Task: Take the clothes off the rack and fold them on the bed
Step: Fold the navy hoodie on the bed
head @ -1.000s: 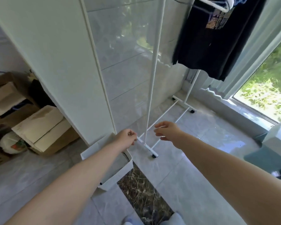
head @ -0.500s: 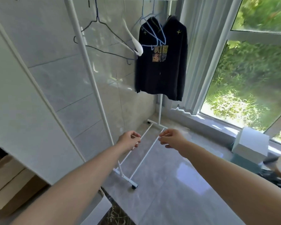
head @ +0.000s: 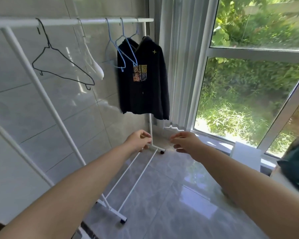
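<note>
Your left hand (head: 139, 140) and your right hand (head: 186, 142) are both stretched out in front of you, fingers loosely curled and holding nothing, low and well short of the black hoodie (head: 143, 80) you are after. It hangs at the far right end of the rack (head: 72, 21), near the curtain (head: 179, 62) and the window (head: 259, 83), and its own hanger is hidden under the fabric. Just beside it on the rail hang two bare blue hangers (head: 126, 54), with a white hanger (head: 95, 66) and a black wire hanger (head: 62, 66) further left. From here the likely trouble is those blue hangers: if you pull the hoodie sideways or straight toward you, I judge its shoulder could catch them and drag them off the rail, or they could tangle in the hood. The rack stands on small wheels on a glossy tiled floor (head: 171, 204), so a hard tug may roll or tip it rather than free the hoodie. Lift upward off the rail first. No bed shows here, so you will have to carry the hoodie to it without trailing the sleeves
</note>
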